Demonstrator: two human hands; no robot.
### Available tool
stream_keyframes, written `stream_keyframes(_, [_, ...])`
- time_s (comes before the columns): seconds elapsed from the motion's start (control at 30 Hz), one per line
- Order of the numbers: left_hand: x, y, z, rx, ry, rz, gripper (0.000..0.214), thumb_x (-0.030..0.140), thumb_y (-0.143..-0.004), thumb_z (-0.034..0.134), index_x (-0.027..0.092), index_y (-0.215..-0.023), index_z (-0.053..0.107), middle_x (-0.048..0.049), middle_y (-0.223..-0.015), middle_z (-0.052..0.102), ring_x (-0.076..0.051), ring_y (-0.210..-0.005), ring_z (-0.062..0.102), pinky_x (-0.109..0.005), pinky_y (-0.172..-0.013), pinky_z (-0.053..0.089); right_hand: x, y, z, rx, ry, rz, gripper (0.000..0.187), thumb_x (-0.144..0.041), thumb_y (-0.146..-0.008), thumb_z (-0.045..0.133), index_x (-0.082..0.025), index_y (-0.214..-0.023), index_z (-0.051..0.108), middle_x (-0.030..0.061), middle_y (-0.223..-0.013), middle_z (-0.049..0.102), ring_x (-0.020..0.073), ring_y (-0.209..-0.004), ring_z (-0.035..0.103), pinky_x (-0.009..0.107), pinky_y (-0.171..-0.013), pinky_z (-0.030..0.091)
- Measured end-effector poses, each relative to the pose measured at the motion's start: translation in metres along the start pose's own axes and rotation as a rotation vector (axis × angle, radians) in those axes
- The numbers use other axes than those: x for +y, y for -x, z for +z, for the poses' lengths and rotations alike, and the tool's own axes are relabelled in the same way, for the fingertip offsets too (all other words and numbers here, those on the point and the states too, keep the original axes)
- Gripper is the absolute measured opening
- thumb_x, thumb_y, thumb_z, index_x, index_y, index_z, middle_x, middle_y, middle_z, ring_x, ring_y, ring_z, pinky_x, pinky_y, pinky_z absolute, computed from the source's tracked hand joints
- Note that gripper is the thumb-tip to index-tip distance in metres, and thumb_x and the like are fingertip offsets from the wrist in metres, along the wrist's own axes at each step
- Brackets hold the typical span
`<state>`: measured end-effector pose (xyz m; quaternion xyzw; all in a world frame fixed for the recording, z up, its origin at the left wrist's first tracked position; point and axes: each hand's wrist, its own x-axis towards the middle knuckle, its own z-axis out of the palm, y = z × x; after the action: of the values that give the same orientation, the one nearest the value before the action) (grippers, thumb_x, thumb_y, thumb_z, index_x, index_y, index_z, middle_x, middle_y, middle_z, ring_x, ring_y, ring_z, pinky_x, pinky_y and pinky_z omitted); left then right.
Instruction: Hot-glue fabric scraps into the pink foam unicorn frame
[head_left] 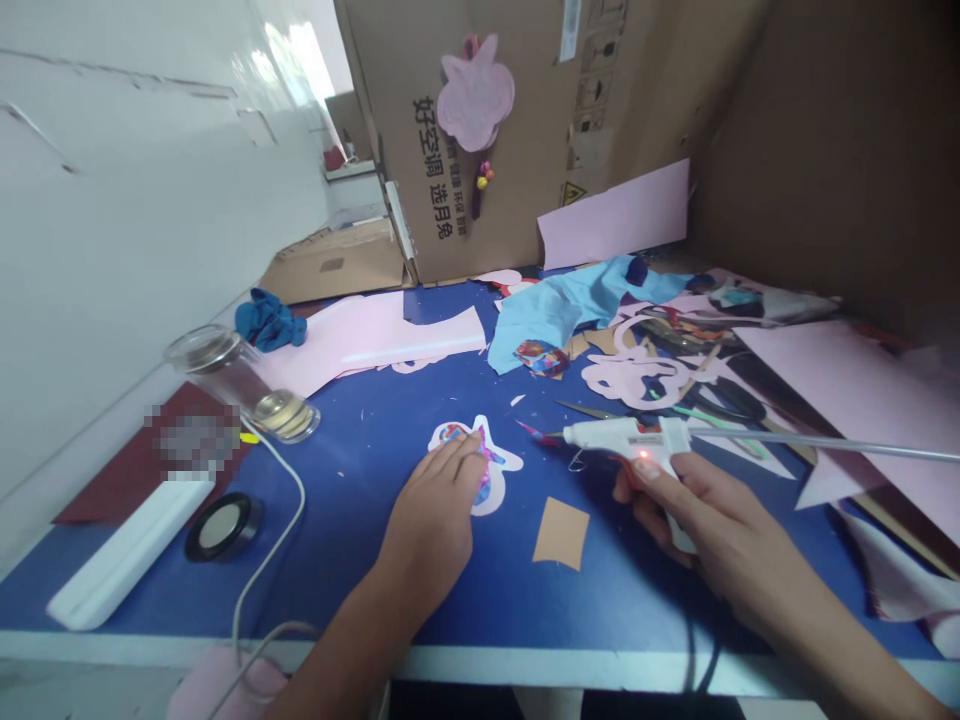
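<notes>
My left hand (435,510) lies over a small white flower-like cutout (508,460) on the blue tabletop, its fingers laid together across the patterned pink-and-blue fabric (486,487) at the middle. The fingers hide part of both. In my right hand (705,505) is a white hot glue gun (611,436) with a lit red light, its nozzle pointing left toward the cutout. Near the nozzle tip lies a pink-purple scrap (534,433); whether they touch, I cannot tell. A tan card piece (561,534) rests between my hands.
At left are a clear glass cup (289,412), a black tape roll (223,527), a long white object (127,560) and a white cable (296,505). Light blue cloth (555,308) and pink cut-out scraps (630,380) lie behind the glue gun. A cardboard box (517,210) stands behind.
</notes>
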<state>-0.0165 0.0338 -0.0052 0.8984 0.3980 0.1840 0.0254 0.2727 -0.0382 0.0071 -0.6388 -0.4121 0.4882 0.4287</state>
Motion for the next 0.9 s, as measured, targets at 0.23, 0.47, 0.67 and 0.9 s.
stream_keyframes(0.23, [-0.006, -0.006, -0.004, -0.061, 0.006, 0.037, 0.055, -0.002, -0.089, 0.043, 0.014, -0.138, 0.064, -0.017, -0.156, 0.063, -0.03, -0.144, 0.061, -0.052, -0.117, 0.052, -0.002, 0.001, 0.001, -0.012, -0.011, -0.025, 0.054, -0.074, -0.099, 0.06, -0.021, -0.091, 0.07, -0.0032, -0.058, 0.052, 0.0122, -0.05, 0.041, 0.026, -0.047, 0.027])
stream_keyframes(0.47, [-0.012, -0.013, -0.012, -0.06, 0.059, -0.073, 0.063, -0.004, -0.085, 0.043, 0.017, -0.141, 0.062, -0.0131, -0.155, 0.064, -0.027, -0.147, 0.057, -0.05, -0.121, 0.047, -0.002, 0.002, 0.001, -0.008, 0.006, -0.019, 0.055, -0.076, -0.098, 0.06, -0.022, -0.09, 0.069, -0.0034, -0.058, 0.052, 0.0122, -0.051, 0.042, 0.026, -0.047, 0.029])
stream_keyframes(0.67, [-0.013, -0.02, -0.007, -0.135, 0.012, -0.033, 0.069, -0.006, -0.083, 0.043, 0.013, -0.146, 0.059, -0.0156, -0.153, 0.065, -0.03, -0.147, 0.057, -0.053, -0.12, 0.048, -0.002, 0.002, 0.001, -0.006, 0.005, -0.009, 0.055, -0.075, -0.098, 0.06, -0.022, -0.091, 0.069, -0.0037, -0.058, 0.051, 0.0114, -0.051, 0.041, 0.025, -0.046, 0.028])
stream_keyframes(0.9, [-0.019, -0.03, -0.015, -0.09, 0.059, -0.094, 0.057, -0.007, -0.084, 0.044, 0.016, -0.131, 0.065, -0.0141, -0.148, 0.069, -0.029, -0.147, 0.056, -0.052, -0.12, 0.047, -0.003, 0.002, 0.001, -0.001, -0.004, -0.024, 0.054, -0.074, -0.097, 0.061, -0.021, -0.09, 0.07, -0.0026, -0.058, 0.052, 0.0129, -0.051, 0.043, 0.026, -0.047, 0.03])
